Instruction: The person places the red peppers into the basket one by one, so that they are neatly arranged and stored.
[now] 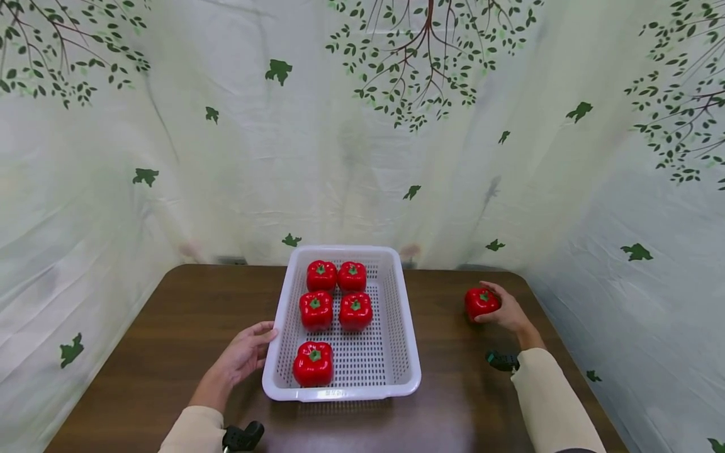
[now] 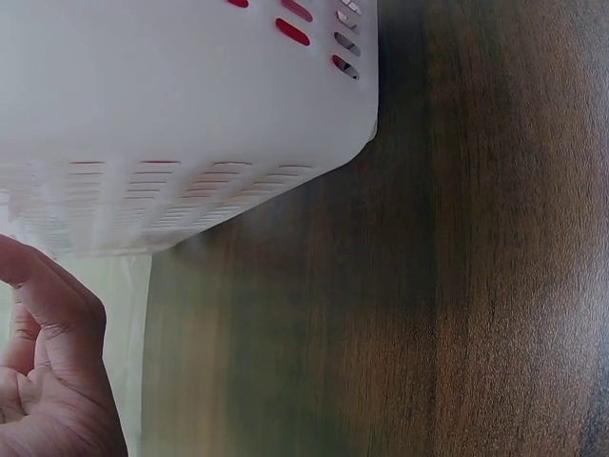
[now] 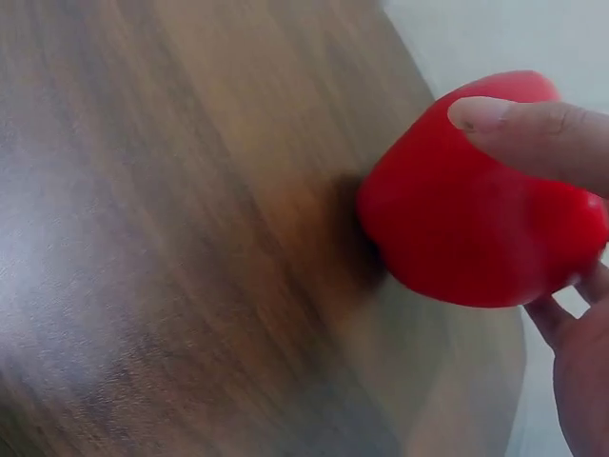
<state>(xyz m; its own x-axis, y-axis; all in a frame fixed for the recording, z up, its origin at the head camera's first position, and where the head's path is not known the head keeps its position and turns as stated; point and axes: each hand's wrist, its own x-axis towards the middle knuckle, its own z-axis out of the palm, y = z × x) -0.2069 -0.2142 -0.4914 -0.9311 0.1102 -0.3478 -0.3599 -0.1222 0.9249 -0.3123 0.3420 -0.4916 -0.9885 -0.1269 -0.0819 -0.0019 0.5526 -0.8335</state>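
Note:
My left hand [image 1: 240, 357] holds the left rim of a white perforated plastic basket [image 1: 406, 340], its fingertips right at the edge. Several glossy red bell peppers [image 1: 316, 311] with green stems stand in the basket: two pairs toward the back and a single one at the front left. Off to the right, my right hand [image 1: 511, 313] grips another red bell pepper [image 1: 474, 304] between thumb and fingers. The right wrist view has this pepper [image 3: 466, 214] close over the wood, the thumb lying across one side and fingers partly hidden behind it.
A dark brown wooden table [image 1: 447, 377] with cut far corners lies under everything. Pale curtain [image 1: 351, 170] printed with leaves and branches surrounds its back and sides. Black wrist devices [image 1: 243, 436] sit on both forearms, beside cream sleeves [image 1: 557, 402].

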